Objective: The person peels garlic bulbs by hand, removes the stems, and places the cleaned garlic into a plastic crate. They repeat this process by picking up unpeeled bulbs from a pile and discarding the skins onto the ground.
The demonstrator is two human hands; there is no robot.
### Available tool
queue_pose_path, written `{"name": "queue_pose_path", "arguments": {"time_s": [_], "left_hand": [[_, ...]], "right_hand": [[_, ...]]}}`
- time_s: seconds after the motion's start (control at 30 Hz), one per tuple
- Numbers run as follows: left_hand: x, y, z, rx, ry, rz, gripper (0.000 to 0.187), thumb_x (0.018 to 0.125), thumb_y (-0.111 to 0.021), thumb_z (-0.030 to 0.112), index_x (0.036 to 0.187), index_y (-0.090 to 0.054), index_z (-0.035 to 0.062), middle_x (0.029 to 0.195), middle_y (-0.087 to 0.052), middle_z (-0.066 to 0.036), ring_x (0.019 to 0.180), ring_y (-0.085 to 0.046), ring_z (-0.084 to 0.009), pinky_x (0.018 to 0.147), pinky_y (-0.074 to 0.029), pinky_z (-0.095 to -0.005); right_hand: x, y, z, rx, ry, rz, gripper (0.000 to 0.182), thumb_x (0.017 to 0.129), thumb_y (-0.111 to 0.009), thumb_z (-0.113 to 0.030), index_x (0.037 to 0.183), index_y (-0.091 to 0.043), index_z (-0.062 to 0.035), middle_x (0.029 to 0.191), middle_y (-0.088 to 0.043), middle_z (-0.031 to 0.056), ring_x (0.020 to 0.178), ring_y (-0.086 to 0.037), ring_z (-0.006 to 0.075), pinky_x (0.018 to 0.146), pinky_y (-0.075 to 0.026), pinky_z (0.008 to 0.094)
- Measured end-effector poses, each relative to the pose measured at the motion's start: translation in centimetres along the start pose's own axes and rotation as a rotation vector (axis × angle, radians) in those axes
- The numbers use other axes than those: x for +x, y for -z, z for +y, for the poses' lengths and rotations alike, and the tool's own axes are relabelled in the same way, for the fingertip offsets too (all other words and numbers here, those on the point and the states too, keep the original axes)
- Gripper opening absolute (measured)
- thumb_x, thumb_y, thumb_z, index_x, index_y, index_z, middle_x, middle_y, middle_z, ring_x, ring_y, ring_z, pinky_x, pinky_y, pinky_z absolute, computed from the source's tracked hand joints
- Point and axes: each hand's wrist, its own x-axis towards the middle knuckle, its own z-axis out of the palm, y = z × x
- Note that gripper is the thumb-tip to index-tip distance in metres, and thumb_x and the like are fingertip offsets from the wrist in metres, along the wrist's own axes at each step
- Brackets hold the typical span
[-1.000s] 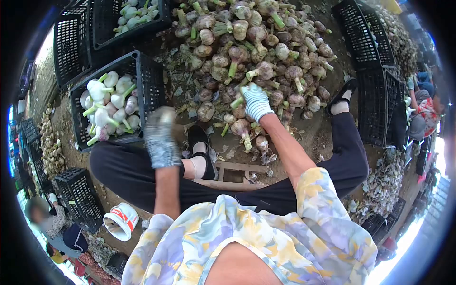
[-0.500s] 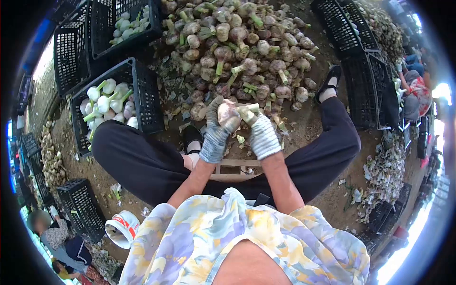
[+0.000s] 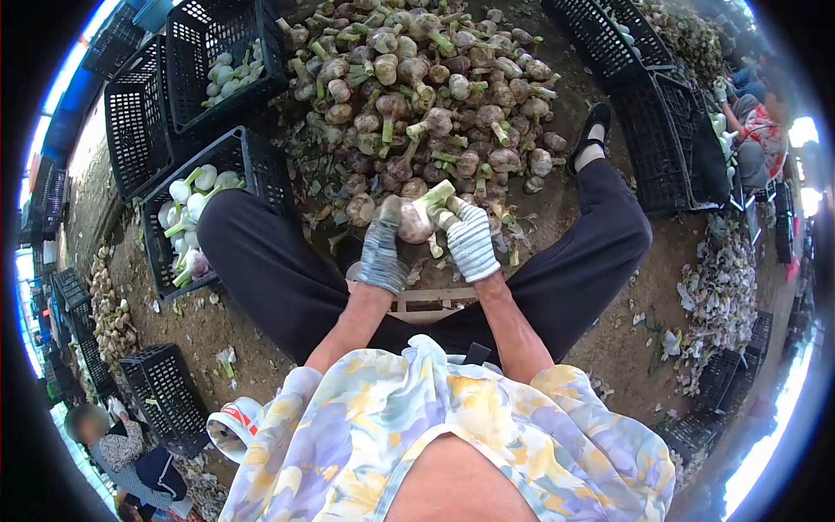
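Note:
A garlic bulb (image 3: 415,224) with pale purple skin and a thick cut green-white stem is held between my two gloved hands, its stem tilted up to the right. My left hand (image 3: 383,250), in a grey striped glove, is closed around the bulb's left side. My right hand (image 3: 472,242), in a white striped glove, has its fingers curled in a pinch against the stem side; what lies exactly under the fingertips is partly hidden. Just beyond my hands lies a big heap of unpeeled garlic (image 3: 417,104) with stems.
Left of my knee, a black crate (image 3: 261,174) contains cleaned white garlic bulbs (image 3: 187,209); more crates stand behind it. Black crates (image 3: 648,130) line the right side. Peeled skins (image 3: 722,296) litter the ground. Other people (image 3: 757,130) sit at the far right and lower left.
The garlic bulb has turned so its stem points up and right. My right hand has shifted from the stem's end to its side. The view has moved slightly.

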Motion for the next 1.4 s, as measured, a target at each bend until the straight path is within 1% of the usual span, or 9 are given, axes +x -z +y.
{"name": "queue_pose_path", "arguments": {"time_s": [0.23,0.33,0.43,0.5,0.57,0.77,1.03,1.23,1.4], "left_hand": [[1.6,3.9,2.2,-0.056,0.475,-0.256,0.054,0.081,-0.036,0.062,0.092,-0.058,0.0131,0.083,-0.062,-0.007,0.066,-0.059,-0.0236,0.048,-0.047,-0.0368],[1.2,3.1,3.2,-0.082,0.520,-0.138,0.061,0.081,-0.031,0.063,0.094,-0.060,0.0107,0.090,-0.063,-0.009,0.075,-0.060,-0.0276,0.063,-0.051,-0.0428],[0.3,1.1,1.9,-0.002,0.214,0.231,0.064,0.077,-0.047,0.064,0.095,-0.059,0.0039,0.088,-0.062,-0.013,0.076,-0.060,-0.0280,0.070,-0.052,-0.0391],[0.0,1.8,1.4,-0.022,0.105,-0.002,0.060,0.078,-0.049,0.061,0.094,-0.058,0.0033,0.085,-0.062,-0.013,0.077,-0.060,-0.0260,0.071,-0.052,-0.0322],[0.0,-0.5,-1.4,0.645,-1.031,0.181,0.036,0.086,-0.053,0.038,0.101,-0.058,0.0049,0.088,-0.060,-0.007,0.079,-0.060,-0.0160,0.067,-0.053,-0.0279],[2.1,3.0,2.7,-0.102,0.254,-0.082,0.032,0.087,-0.052,0.036,0.102,-0.059,0.0082,0.093,-0.062,-0.007,0.081,-0.061,-0.0192,0.072,-0.053,-0.0356],[0.6,3.2,-0.4,1.205,-0.852,-0.115,0.031,0.078,-0.067,0.019,0.104,-0.059,0.0033,0.107,-0.056,-0.005,0.097,-0.051,-0.0126,0.087,-0.040,-0.0266],[-0.8,1.5,2.1,0.607,-0.042,-0.157,0.023,0.076,-0.067,0.012,0.097,-0.062,0.0019,0.092,-0.062,-0.005,0.080,-0.060,-0.0143,0.073,-0.050,-0.0268],[1.5,3.9,1.1,-0.050,0.214,-0.280,0.034,0.075,-0.069,0.029,0.092,-0.060,0.0005,0.088,-0.063,-0.013,0.082,-0.062,-0.0230,0.076,-0.051,-0.0387]], "right_hand": [[1.8,-0.3,2.5,-0.983,0.666,-0.019,0.017,0.074,-0.054,-0.001,0.090,-0.055,0.0028,0.089,-0.055,0.0192,0.084,-0.055,0.0294,0.069,-0.045,0.0329],[0.4,-0.3,-1.2,0.334,-0.092,-0.317,0.046,0.074,-0.060,-0.003,0.118,-0.047,0.0003,0.102,-0.057,0.0077,0.090,-0.054,0.0132,0.075,-0.046,0.0252],[-0.7,0.3,-0.6,-0.135,-0.015,-0.460,0.032,0.076,-0.062,-0.009,0.107,-0.057,-0.0017,0.091,-0.062,0.0038,0.081,-0.059,0.0174,0.074,-0.047,0.0288],[-1.0,-0.5,0.4,0.493,-0.345,-0.300,0.016,0.077,-0.062,-0.011,0.091,-0.063,-0.0026,0.083,-0.064,0.0017,0.072,-0.059,0.0110,0.065,-0.047,0.0248],[-1.4,-0.4,-0.8,0.594,-0.316,-0.302,0.014,0.078,-0.062,-0.012,0.089,-0.065,-0.0040,0.078,-0.063,0.0000,0.067,-0.056,0.0070,0.060,-0.045,0.0214],[-0.2,2.5,-3.5,-0.110,-0.169,-0.429,0.023,0.077,-0.066,-0.014,0.096,-0.064,-0.0015,0.069,-0.062,-0.0007,0.057,-0.050,0.0047,0.054,-0.043,0.0241],[-1.6,0.6,-1.4,-0.631,0.246,-0.309,0.017,0.071,-0.064,-0.009,0.085,-0.060,0.0009,0.092,-0.055,0.0190,0.084,-0.055,0.0328,0.071,-0.044,0.0366],[0.6,3.2,1.5,-1.080,0.497,0.041,0.013,0.067,-0.055,-0.010,0.075,-0.061,-0.0012,0.080,-0.059,0.0169,0.075,-0.057,0.0332,0.066,-0.047,0.0406],[-0.3,0.0,3.9,-1.087,0.242,-0.373,0.015,0.073,-0.057,-0.018,0.076,-0.058,-0.0033,0.080,-0.060,0.0204,0.068,-0.058,0.0355,0.060,-0.048,0.0418]]}}
